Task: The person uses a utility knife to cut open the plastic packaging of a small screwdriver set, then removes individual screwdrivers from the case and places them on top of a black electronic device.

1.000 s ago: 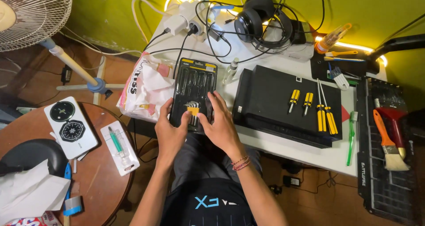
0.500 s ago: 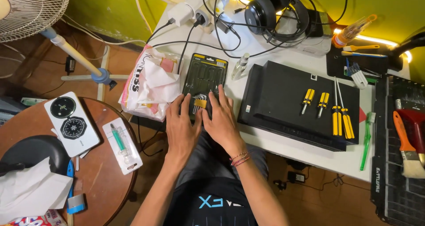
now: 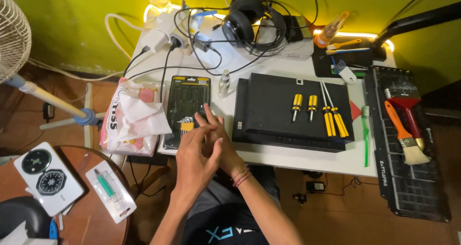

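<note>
- Tool case point(image 3: 186, 108) lies flat at the table point(image 3: 288, 156) edge, bits in its slots within reach.
- Left hand point(image 3: 194, 161) and right hand point(image 3: 218, 142) overlap just beside it, fingers loosely spread, holding nothing visible.
- Screwdrivers point(image 3: 317, 111) rest on the black console point(image 3: 269, 106) nearby.

I am sitting at a white rectangular table point(image 3: 307, 159) that is standing against a yellow-green painted wall point(image 3: 72, 24). A strip of warm light point(image 3: 355, 34) is glowing along the table's back edge. A round reddish-brown wooden side table point(image 3: 96, 216) is standing beside me on the brown floor point(image 3: 336, 216).
</note>
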